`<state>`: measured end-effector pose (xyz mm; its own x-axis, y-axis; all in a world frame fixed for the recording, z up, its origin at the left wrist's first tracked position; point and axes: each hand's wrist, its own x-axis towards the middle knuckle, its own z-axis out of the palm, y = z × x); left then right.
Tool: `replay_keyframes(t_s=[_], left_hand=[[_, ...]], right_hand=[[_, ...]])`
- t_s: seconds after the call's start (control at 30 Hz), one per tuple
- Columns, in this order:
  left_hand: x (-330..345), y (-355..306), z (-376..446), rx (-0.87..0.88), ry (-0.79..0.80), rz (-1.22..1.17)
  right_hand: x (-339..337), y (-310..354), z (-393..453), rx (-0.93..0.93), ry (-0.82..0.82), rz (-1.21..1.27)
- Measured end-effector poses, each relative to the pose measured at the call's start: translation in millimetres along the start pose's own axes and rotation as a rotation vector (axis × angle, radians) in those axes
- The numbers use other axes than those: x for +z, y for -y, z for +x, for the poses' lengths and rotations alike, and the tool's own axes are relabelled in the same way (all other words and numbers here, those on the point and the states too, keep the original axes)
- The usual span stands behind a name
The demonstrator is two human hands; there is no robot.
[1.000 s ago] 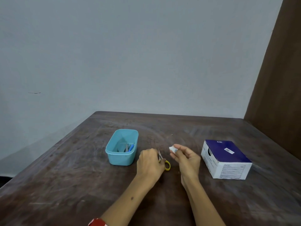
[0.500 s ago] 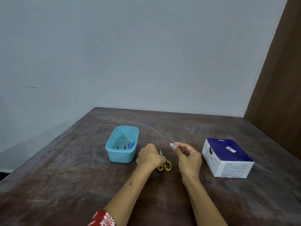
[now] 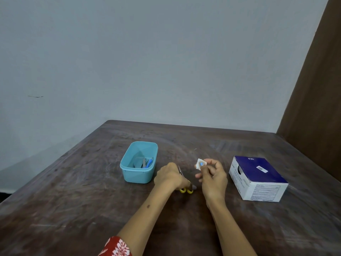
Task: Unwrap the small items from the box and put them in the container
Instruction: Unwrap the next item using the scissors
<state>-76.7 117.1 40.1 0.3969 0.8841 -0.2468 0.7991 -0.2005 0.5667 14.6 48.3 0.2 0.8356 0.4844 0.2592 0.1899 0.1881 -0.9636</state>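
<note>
1. The right hand (image 3: 214, 179) has its grip pinched on a small wrapped item (image 3: 200, 164), held above the bench (image 3: 92, 200).
2. The left hand (image 3: 170, 177) grips yellow-handled scissors (image 3: 185, 190).
3. The teal container (image 3: 139, 162) sits left of both hands; the box (image 3: 258, 179) sits right.

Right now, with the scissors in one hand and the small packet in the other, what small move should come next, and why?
Probably bring the scissors in the left hand up to the small wrapped item pinched by the right hand and snip its edge. The white wrapper looks closed, with blue showing through, and the teal container beside the left hand already holds unwrapped pieces.
</note>
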Motion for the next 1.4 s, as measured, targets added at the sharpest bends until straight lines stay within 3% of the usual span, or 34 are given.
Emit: replay_keyframes(t_s=[0.17,0.4,0.53,0.67,1.0,1.3,1.4], left_hand=[[4.8,7.6,5.9,0.094,-0.012,-0.334],[17.5,18.4,-4.0,0.273,0.115,-0.799],[25.2,16.9,-10.7,0.339,0.090,-0.857],[28.4,16.6,-13.7,0.396,0.077,-0.895],[25.4,22.4,-8.1,0.385,0.096,-0.998],[26.4,22.3,-8.9,0.369,0.128,-1.031],[25.7,23.5,-7.7,0.374,0.090,-1.050]], right_hand=[[0.5,-0.2,0.4,0.024,0.020,0.066],[0.5,-0.7,-0.9,-0.041,-0.049,-0.052],[1.1,3.2,-3.3,-0.087,-0.033,-0.127],[2.2,10.6,-8.3,-0.036,0.009,0.015],[3.0,14.2,-12.8,-0.008,0.105,0.145],[1.0,15.5,-5.6,0.084,0.039,0.253],[2.6,13.8,-7.4,0.078,0.115,0.209]])
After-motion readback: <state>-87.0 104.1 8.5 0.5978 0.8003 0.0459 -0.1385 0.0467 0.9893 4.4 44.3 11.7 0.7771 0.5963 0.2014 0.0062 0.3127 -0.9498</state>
